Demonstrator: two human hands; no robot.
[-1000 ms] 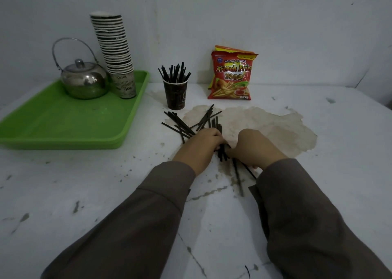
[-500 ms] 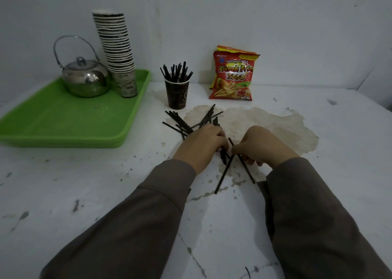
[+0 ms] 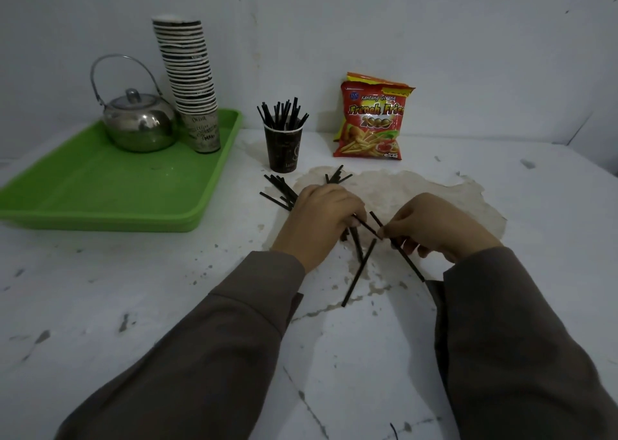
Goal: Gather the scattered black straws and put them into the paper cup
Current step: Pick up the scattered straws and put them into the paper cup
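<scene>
Lifting straws (image 3: 357, 272) off the table (image 3: 167, 289) now, where a second ago both hands pressed flat on the heap. The right hand (image 3: 434, 229) pinches one or two; the left hand (image 3: 321, 219) curls round others. Gathering has begun. More straws lie just beyond the left hand, near the cup (image 3: 282, 150), already part filled.

1. A shallow green plastic tray (image 3: 83, 185) sits at the table's left.
2. A round shiny steel kettle (image 3: 138, 127) stands on it.
3. Beside the kettle rises a tall stack of paper cups (image 3: 190, 82).
4. A red French-fries snack bag (image 3: 371, 122) leans against the wall.
</scene>
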